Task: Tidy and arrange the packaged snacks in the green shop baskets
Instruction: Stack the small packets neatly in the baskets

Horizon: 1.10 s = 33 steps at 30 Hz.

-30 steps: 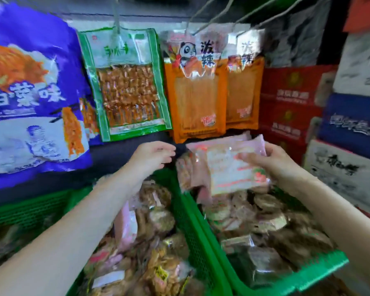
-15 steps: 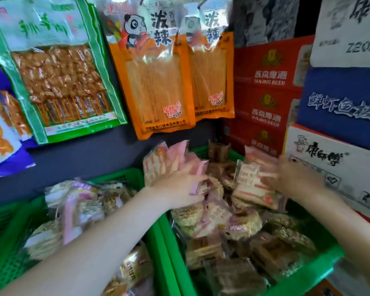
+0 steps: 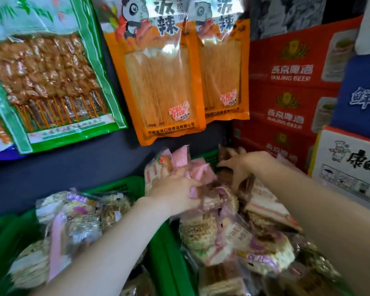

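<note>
Gripping a bunch of pink snack packets [image 3: 181, 165], the left hand [image 3: 175, 189] now holds them upright at the right basket's [image 3: 167, 259] back corner; a second ago the right hand [image 3: 244, 165] carried them. That hand, fingers spread, now reaches among rear packets, so sorting continues.

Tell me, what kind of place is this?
Most likely a small shop. Snack bags hang on the wall, green baskets hold wrapped snacks, and beer cartons are stacked at the side.
</note>
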Each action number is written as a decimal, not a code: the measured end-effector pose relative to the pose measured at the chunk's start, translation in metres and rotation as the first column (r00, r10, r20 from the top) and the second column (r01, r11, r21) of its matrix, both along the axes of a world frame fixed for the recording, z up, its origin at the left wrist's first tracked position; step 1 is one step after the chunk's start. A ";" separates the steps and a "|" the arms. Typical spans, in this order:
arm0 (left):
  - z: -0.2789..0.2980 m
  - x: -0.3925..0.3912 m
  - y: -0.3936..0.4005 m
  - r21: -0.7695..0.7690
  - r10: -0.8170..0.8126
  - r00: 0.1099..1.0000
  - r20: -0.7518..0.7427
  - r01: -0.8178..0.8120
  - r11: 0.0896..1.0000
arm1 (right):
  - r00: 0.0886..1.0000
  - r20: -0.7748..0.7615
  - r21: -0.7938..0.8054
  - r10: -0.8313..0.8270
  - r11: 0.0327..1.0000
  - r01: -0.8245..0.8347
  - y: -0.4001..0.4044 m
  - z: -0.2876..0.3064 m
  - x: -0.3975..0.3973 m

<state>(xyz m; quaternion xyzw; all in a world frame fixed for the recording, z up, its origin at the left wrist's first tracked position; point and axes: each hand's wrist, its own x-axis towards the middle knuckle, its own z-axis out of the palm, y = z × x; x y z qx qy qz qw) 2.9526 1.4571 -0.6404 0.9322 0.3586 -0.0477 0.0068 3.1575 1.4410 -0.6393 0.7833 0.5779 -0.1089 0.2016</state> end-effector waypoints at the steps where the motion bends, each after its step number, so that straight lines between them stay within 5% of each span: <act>1: 0.000 0.001 -0.001 0.006 0.000 1.000 -0.004 0.000 1.000 | 1.000 0.021 -0.033 -0.006 0.999 0.007 0.007 0.001 0.005; 7: -0.006 0.006 0.006 -0.041 0.015 1.000 0.019 -0.014 0.999 | 0.998 0.070 -0.067 0.006 0.998 -0.002 0.022 -0.009 0.025; 15: -0.007 0.006 0.003 -0.055 0.015 1.000 0.010 -0.015 0.998 | 0.945 -0.309 0.174 -0.110 0.970 0.170 0.008 -0.016 0.036; 21: -0.007 0.005 0.002 -0.055 0.018 1.000 0.012 -0.018 0.998 | 0.933 -0.340 0.475 -0.120 0.834 0.281 0.011 -0.020 0.016; 26: -0.010 0.002 0.005 -0.057 0.017 1.000 0.000 -0.017 0.998 | 0.783 -0.621 0.662 0.017 0.546 0.514 -0.004 -0.002 -0.009; 28: -0.010 -0.004 0.004 -0.085 0.013 0.989 0.147 -0.001 0.996 | 0.688 -0.717 0.649 0.117 0.474 0.595 -0.028 0.014 -0.019; 29: -0.006 -0.007 0.000 -0.143 0.040 0.948 0.317 0.006 0.990 | 0.604 -0.776 0.608 0.180 0.469 0.641 -0.042 0.021 -0.023; 31: 0.011 -0.016 -0.014 -0.368 0.211 0.721 0.660 0.065 0.928 | 0.382 -0.866 0.498 0.322 0.498 0.710 -0.071 0.032 -0.035; 33: 0.028 -0.025 -0.029 -0.600 0.439 0.508 0.741 0.209 0.772 | 0.152 -0.892 0.393 0.426 0.562 0.728 -0.094 0.038 -0.053</act>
